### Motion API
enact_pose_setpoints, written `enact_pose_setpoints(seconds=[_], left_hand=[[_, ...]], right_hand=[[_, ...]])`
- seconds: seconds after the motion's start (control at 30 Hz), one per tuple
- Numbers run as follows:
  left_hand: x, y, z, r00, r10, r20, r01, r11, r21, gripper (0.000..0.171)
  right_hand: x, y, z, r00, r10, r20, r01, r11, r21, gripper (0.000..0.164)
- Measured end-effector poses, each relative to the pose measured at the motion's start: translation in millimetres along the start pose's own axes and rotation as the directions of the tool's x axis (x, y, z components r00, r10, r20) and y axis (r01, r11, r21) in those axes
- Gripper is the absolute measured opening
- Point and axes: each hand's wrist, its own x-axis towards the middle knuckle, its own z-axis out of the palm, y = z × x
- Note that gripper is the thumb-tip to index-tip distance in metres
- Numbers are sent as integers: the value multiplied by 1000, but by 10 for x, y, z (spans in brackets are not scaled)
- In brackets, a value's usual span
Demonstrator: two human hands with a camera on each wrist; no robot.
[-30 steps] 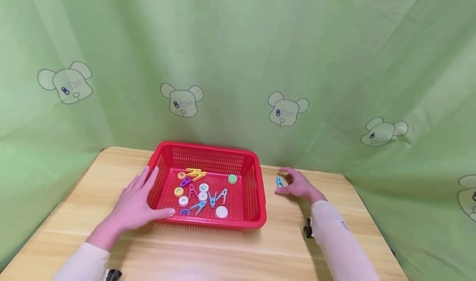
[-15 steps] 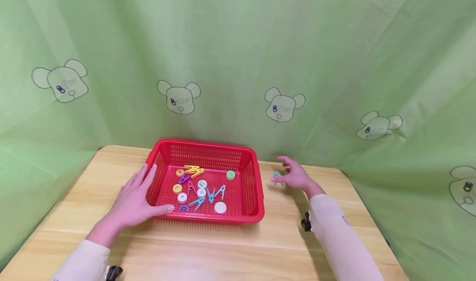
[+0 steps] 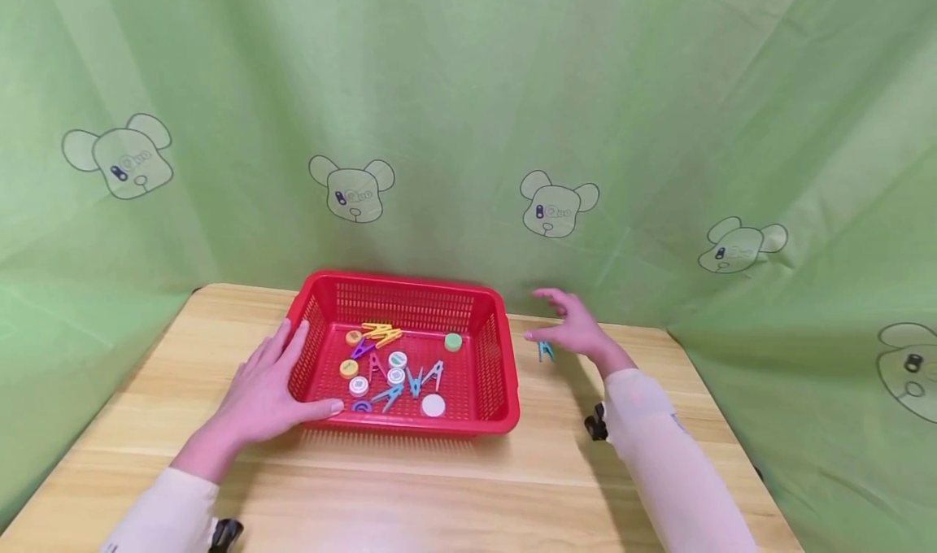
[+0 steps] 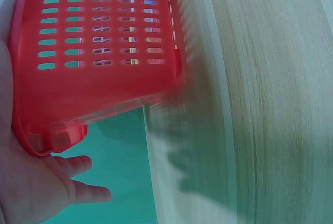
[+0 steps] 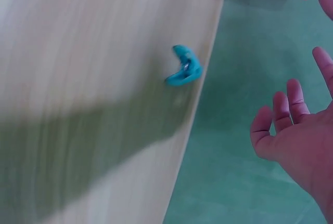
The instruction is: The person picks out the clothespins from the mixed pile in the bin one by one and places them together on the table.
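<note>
A red plastic basket (image 3: 483, 425) stands on the wooden table. My left hand (image 3: 259, 398) rests on its left front corner, fingers spread along the side rim and thumb laid over the front rim. The left wrist view shows the palm against the basket wall (image 4: 93, 86), fingertips extended past the rim. To the right of the basket, a blue clothespin (image 3: 545, 350) lies on the table near the back edge. Over it hovers my right hand (image 3: 581, 331), fingers and thumb spread and holding nothing. In the right wrist view the clothespin (image 5: 190, 70) is apart from the fingers.
Inside the basket lie yellow clothespins (image 3: 384, 335), a purple clothespin (image 3: 362, 348), blue, pink and grey ones, and several bottle caps, among them a green cap (image 3: 453, 341) and a white cap (image 3: 433, 405). A green curtain (image 3: 454, 130) hangs right behind the table.
My right hand, earlier down around the blue clothespin, has spread its fingers and risen away, leaving the clothespin on the table. The left hand has stayed at the basket's corner. The head view has shifted slightly.
</note>
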Motion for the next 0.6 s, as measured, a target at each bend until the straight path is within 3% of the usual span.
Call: enact_pose_setpoints(seconds=[0.3,0.6], left_hand=[[5,0,-9,1000,-4,3,4,1000,-7,133],[6,-5,2,1000,-2,3,2,1000,-7,133]], right_hand=[[65,-284,33,999,25,45,-29,997,76,84],[139,-497,178,997,13,77,-17,999,42,82]])
